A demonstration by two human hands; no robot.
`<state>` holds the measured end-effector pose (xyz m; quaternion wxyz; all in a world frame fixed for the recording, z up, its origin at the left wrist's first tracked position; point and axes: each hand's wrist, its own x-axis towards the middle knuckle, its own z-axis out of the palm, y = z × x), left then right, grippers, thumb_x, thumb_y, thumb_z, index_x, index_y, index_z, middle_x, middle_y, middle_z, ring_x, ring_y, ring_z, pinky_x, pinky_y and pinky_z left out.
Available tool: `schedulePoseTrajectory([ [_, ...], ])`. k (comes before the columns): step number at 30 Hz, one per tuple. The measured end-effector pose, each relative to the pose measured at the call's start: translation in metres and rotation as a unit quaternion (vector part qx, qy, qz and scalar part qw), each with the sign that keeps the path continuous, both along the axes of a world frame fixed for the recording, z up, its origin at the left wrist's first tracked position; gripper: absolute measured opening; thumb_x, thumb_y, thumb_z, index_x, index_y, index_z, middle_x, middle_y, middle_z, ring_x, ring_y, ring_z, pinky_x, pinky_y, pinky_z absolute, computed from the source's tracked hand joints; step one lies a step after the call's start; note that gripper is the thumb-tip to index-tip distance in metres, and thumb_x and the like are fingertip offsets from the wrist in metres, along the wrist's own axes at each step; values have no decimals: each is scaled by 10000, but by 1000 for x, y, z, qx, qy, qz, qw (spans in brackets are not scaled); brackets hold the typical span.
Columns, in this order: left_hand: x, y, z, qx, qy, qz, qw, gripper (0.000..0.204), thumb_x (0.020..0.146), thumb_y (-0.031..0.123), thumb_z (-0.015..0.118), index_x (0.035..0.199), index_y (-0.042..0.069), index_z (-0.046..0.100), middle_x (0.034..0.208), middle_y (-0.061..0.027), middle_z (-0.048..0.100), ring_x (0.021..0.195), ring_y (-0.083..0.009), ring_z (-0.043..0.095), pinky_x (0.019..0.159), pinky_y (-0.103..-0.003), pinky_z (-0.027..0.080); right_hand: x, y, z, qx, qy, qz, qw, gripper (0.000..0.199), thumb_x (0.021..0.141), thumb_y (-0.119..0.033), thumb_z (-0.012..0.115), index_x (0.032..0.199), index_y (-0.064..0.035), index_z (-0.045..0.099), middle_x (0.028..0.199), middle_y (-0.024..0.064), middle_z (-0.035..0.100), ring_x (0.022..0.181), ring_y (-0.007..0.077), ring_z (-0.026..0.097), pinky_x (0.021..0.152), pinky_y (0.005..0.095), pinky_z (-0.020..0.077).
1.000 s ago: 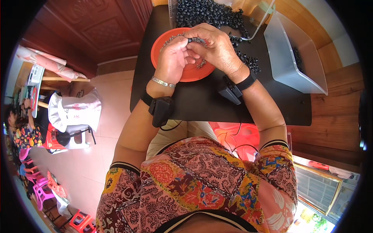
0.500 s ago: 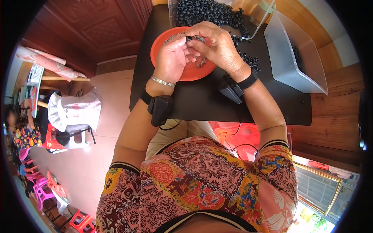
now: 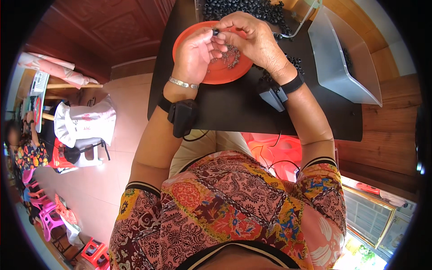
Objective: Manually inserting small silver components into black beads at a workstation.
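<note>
Over a shallow orange-red dish [image 3: 220, 76], my two hands meet at a small round black plastic part [image 3: 215, 32]. My left hand [image 3: 194, 54], palm partly turned up, pinches the part between thumb and fingertips, its other fingers half curled. From the other side my right hand [image 3: 255, 41] closes its thumb and forefinger on the same part. Whether a smaller piece is between the fingertips, I cannot tell. Small grey pieces [image 3: 231, 57] lie loose in the dish under my hands.
A clear bin [image 3: 302, 28] of black parts [image 3: 243, 10] stands at the table's far side. More loose black parts [image 3: 294, 63] lie right of the dish. A translucent bin [image 3: 330, 58] stands at the right. Black wrist devices [image 3: 183, 118] sit on both forearms. Another person [image 3: 31, 150] is far left.
The view has shifted slightly, and the dish and table sit a little higher in it. Both hands keep hold of the black part; my right fingers have moved slightly around it.
</note>
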<state>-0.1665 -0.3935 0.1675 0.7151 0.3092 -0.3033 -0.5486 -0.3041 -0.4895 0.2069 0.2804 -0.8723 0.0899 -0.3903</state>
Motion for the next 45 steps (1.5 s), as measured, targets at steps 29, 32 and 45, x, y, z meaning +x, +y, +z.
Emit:
schedulePoseTrajectory([
  [29, 5, -1, -10, 67, 54, 36, 996, 253, 887, 245, 499, 924, 11, 590, 837, -78, 615, 744, -200, 585, 667, -296, 430, -7, -24, -8, 285, 113, 69, 949, 187, 879, -135, 587, 992, 7, 634, 916, 39, 661, 879, 121, 611, 806, 253, 471],
  [32, -2, 0, -9, 66, 43, -12, 997, 255, 894, 250, 492, 933, 15, 584, 847, -74, 614, 741, -195, 585, 666, -297, 432, -10, -26, -7, 410, 23, 121, 904, 221, 883, -165, 607, 1038, -10, 635, 956, 48, 655, 926, 119, 604, 882, 258, 453],
  [45, -7, -2, -11, 52, 20, -37, 998, 239, 870, 265, 518, 913, 44, 598, 845, -71, 619, 730, -183, 588, 654, -288, 441, -2, -12, -11, 359, 17, 130, 924, 151, 892, -150, 610, 972, -31, 658, 848, -1, 641, 803, 73, 579, 779, 226, 467],
])
